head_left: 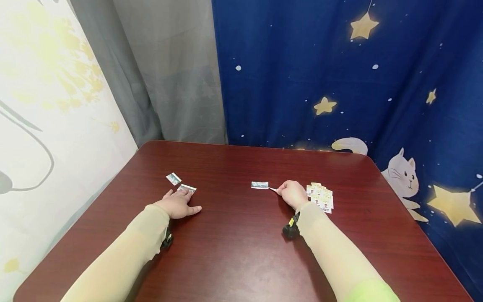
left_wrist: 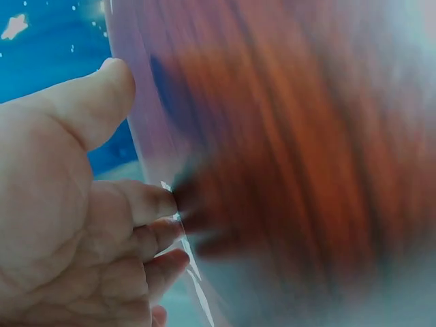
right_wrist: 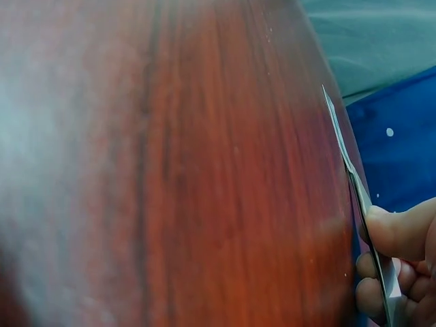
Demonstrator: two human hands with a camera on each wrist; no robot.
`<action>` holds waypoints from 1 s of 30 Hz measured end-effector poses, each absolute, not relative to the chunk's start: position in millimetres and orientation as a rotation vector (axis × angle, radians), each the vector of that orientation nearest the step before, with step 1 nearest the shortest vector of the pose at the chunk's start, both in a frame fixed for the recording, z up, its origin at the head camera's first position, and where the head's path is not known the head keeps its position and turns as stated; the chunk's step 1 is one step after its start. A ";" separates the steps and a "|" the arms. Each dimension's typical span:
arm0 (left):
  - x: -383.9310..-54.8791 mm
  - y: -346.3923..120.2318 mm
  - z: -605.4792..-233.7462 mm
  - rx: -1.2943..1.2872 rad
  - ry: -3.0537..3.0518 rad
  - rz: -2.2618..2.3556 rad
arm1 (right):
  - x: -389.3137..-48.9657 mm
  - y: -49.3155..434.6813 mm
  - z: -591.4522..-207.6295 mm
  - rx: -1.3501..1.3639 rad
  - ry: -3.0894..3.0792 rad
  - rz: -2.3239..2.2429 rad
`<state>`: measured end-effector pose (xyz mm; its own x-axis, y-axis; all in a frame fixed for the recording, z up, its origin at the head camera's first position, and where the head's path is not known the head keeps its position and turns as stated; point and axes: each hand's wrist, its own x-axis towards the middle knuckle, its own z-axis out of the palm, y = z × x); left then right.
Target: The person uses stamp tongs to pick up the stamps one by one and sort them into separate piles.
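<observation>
My left hand (head_left: 177,204) rests flat on the table, fingers spread, its fingertips touching a small printed card (head_left: 187,187). Seen in the left wrist view, the straight fingers (left_wrist: 151,204) meet the card's thin pale edge. Just beyond lies another small card (head_left: 173,178), turned at an angle. Right of the middle, my right hand (head_left: 293,193) pinches a thin card (head_left: 273,189) between thumb and fingers; the right wrist view shows this card (right_wrist: 383,255) edge-on. Touching or very near its left end is a bluish printed card (head_left: 260,185) lying flat.
A loose spread of overlapping yellow-and-white cards (head_left: 321,198) lies right of my right hand. Everything sits on a dark red wooden table (head_left: 234,243) with rounded far corners. Behind its far edge hang a grey curtain (head_left: 177,71) and a blue starry curtain (head_left: 279,84).
</observation>
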<state>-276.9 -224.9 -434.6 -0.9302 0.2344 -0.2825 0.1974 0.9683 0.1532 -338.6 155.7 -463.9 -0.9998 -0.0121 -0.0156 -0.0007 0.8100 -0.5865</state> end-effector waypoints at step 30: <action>-242.5 -153.6 -436.2 0.694 2.751 0.092 | -316.3 171.3 -447.5 -0.017 3.045 -0.687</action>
